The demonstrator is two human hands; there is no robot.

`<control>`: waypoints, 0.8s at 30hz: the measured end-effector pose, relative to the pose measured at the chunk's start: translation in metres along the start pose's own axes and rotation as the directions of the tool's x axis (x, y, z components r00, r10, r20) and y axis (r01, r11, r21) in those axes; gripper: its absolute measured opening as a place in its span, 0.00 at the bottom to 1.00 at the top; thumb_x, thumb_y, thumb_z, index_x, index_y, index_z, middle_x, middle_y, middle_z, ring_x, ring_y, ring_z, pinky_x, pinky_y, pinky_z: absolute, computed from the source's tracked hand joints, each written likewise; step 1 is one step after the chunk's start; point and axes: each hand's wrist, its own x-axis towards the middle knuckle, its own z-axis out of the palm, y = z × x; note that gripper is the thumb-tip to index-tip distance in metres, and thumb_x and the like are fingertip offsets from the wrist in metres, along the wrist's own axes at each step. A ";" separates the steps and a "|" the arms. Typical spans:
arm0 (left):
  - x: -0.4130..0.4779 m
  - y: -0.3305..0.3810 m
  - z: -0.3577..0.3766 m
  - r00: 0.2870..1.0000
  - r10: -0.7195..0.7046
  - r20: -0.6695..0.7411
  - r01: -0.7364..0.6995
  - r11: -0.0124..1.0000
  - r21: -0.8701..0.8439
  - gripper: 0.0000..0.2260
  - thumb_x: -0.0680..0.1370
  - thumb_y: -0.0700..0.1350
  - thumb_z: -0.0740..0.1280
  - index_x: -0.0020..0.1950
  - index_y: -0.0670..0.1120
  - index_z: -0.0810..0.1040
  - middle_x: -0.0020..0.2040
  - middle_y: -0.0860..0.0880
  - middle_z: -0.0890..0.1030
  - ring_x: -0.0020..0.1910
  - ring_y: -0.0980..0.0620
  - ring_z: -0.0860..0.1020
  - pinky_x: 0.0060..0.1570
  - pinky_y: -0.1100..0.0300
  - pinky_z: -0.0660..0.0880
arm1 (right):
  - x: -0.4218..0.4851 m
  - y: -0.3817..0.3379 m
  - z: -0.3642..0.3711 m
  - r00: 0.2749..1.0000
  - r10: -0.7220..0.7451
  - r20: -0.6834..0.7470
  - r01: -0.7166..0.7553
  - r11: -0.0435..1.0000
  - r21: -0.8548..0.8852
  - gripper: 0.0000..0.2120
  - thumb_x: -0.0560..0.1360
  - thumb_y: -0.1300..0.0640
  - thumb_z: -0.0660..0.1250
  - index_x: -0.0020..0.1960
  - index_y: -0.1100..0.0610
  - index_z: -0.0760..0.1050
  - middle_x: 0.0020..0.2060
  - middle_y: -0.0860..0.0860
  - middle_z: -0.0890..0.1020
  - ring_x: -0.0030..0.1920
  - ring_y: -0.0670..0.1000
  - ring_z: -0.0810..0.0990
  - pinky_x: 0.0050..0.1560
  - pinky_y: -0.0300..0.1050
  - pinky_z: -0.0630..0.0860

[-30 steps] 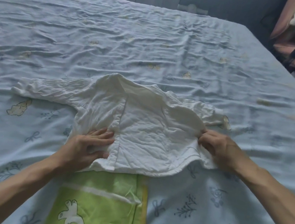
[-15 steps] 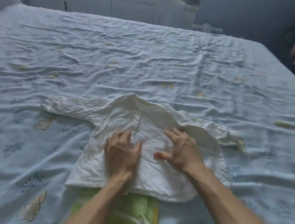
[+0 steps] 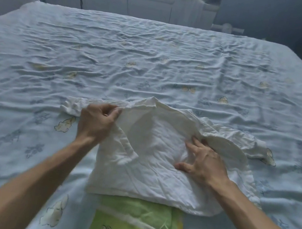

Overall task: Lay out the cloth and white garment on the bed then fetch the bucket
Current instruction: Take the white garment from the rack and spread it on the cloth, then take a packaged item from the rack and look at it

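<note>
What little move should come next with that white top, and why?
Probably draw the left hand outward and lower it, to smooth the shoulder flat. It pinches the white garment there, lifted into a ridge, and the left sleeve beyond lies bunched. The right hand presses spread fingers on the chest, pinning it against the pull.

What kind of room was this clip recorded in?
Most likely a home bedroom: a wide bed under a rumpled blue sheet fills the view, a low cabinet lines the far wall, and a white garment lies on the bed.
</note>
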 end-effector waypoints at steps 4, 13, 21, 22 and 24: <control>0.042 -0.043 -0.045 0.997 -0.080 0.016 0.078 0.992 0.096 0.09 0.78 0.53 0.75 0.54 0.51 0.89 0.48 0.53 0.89 0.46 0.54 0.87 0.47 0.54 0.84 | 0.000 -0.001 0.004 1.000 0.002 -0.015 -0.002 1.000 0.016 0.47 0.69 0.32 0.76 0.82 0.46 0.63 0.83 0.45 0.59 0.83 0.52 0.56 0.81 0.55 0.59; 0.043 -0.114 -0.041 0.989 0.071 0.128 -0.127 0.846 0.517 0.09 0.80 0.51 0.73 0.54 0.49 0.88 0.51 0.49 0.84 0.47 0.45 0.81 0.49 0.48 0.79 | 0.016 0.012 0.025 1.000 -0.021 0.018 0.021 1.000 0.005 0.47 0.70 0.33 0.75 0.82 0.45 0.62 0.83 0.43 0.56 0.84 0.51 0.52 0.82 0.52 0.55; 0.031 -0.061 -0.076 0.941 0.044 0.335 -0.179 0.906 0.383 0.23 0.79 0.55 0.73 0.73 0.49 0.79 0.71 0.46 0.81 0.66 0.45 0.82 0.66 0.44 0.78 | 0.020 -0.001 -0.006 0.974 -0.027 0.227 0.040 0.998 -0.056 0.45 0.73 0.33 0.72 0.83 0.51 0.60 0.84 0.53 0.56 0.83 0.57 0.58 0.81 0.53 0.57; 0.031 -0.047 -0.084 0.931 0.062 0.358 -0.203 0.906 0.370 0.24 0.79 0.55 0.73 0.74 0.49 0.78 0.72 0.47 0.80 0.69 0.46 0.80 0.68 0.47 0.77 | 0.017 -0.007 -0.020 0.976 -0.034 0.217 0.044 0.998 -0.043 0.43 0.74 0.33 0.71 0.82 0.51 0.62 0.84 0.53 0.58 0.82 0.56 0.59 0.81 0.52 0.59; 0.030 -0.011 -0.104 0.913 0.085 0.400 -0.228 0.918 0.324 0.26 0.79 0.57 0.73 0.75 0.50 0.77 0.74 0.50 0.78 0.73 0.50 0.76 0.70 0.54 0.72 | 0.008 -0.021 -0.056 0.988 -0.057 0.142 0.056 0.998 0.009 0.41 0.75 0.33 0.69 0.82 0.51 0.64 0.83 0.50 0.60 0.82 0.53 0.60 0.80 0.51 0.59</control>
